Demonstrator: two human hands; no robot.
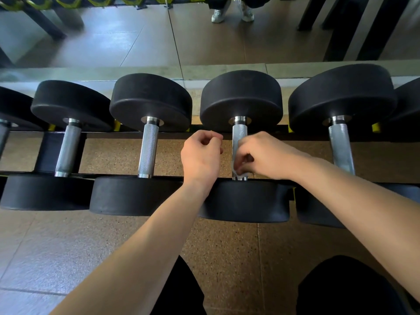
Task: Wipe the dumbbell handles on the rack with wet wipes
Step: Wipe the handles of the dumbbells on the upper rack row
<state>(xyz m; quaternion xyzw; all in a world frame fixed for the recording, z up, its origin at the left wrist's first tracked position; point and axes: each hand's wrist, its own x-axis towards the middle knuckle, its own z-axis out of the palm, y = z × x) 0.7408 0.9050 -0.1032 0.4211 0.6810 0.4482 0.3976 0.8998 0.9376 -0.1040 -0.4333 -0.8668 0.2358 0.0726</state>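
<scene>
Head view shows the right hand (261, 155) gripping the lower part of a dumbbell handle (239, 134) on the rack (102, 134). A pale wipe (238, 173) under its fingers is hard to make out. Beside it, the left hand (201, 153) is curled, with nothing visible inside.

Dumbbells lined up on your rack, one handle wrapped in a wipe.
Black round-headed dumbbells (150, 101) lie side by side across the black rack (106, 134) rails, knurled steel handles (148, 151) pointing away from you. A pale wipe (237, 175) clings to the near end of the handle (239, 135) in front of you, pinched by your right hand (266, 155).
</scene>
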